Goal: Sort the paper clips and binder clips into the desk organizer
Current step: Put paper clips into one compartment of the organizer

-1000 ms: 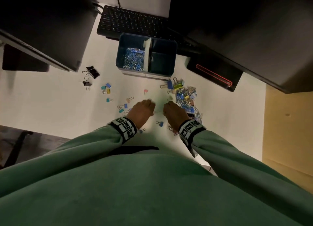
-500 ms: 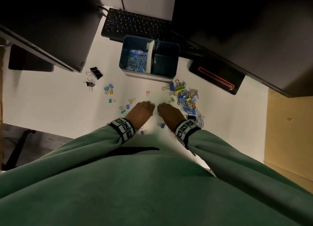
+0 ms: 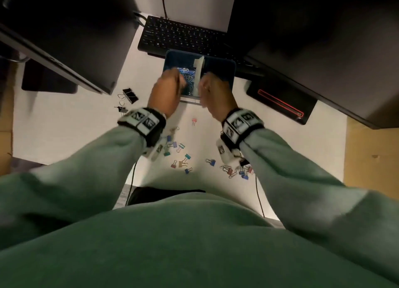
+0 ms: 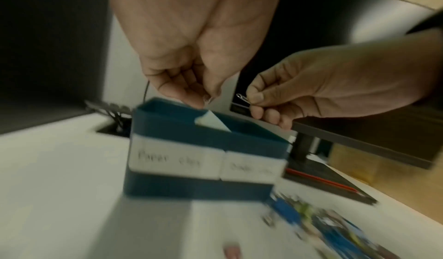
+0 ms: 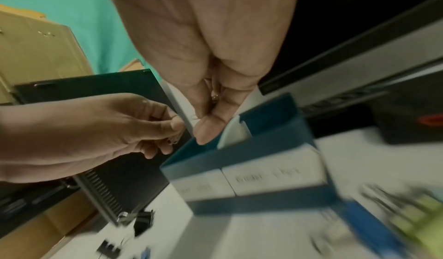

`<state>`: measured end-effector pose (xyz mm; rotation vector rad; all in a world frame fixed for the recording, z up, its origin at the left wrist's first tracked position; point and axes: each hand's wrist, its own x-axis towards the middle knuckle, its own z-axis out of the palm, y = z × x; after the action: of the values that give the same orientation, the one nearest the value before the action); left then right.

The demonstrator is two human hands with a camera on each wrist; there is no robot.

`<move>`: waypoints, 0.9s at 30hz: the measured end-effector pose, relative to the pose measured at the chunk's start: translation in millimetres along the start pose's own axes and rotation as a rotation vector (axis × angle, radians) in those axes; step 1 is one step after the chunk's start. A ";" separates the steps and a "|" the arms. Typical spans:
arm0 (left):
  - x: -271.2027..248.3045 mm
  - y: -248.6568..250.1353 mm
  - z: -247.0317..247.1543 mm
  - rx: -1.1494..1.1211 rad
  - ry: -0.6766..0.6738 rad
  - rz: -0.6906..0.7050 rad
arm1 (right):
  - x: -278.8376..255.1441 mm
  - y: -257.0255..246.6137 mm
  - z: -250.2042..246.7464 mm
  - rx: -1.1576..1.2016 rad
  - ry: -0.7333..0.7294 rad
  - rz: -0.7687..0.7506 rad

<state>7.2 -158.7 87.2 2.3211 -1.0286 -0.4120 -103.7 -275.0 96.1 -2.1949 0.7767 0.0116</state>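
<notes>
Hands up off the white desk (image 3: 64, 125) now, no longer down among the loose clips as a second ago. Left hand (image 3: 166, 93) raised over the organizer's (image 4: 203, 183) left compartment, above the blue paper clip heap (image 3: 187, 80), fingertips pressed together, contents hard to tell. Right hand (image 4: 318, 90) beside the divider (image 4: 213, 121), pinching a silver paper clip (image 4: 243, 98) between thumb and forefinger. Coloured binder clips (image 3: 183, 158) scattered below the wrists, black binder clips (image 3: 129, 95) well left.
</notes>
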 end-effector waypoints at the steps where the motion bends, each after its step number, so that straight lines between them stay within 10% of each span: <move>1: 13.7 0.0 -6.0 0.028 0.003 -0.022 | 15.7 -12.6 -0.9 -0.085 0.008 -0.033; 8: -19.6 -6.7 8.1 0.171 0.092 0.003 | 17.9 -16.1 -1.3 -0.185 -0.008 -0.165; 15: -121.7 22.3 103.1 0.265 -0.678 0.291 | -118.8 108.6 -3.7 -0.345 -0.251 -0.036; 27: -130.2 31.5 129.7 0.334 -0.447 0.416 | -183.7 190.7 0.8 -0.386 -0.123 0.050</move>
<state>-159.2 -126.0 9.7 2.2524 -1.8781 -0.6446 -354.6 -272.9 11.4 -2.5065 0.8110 0.3443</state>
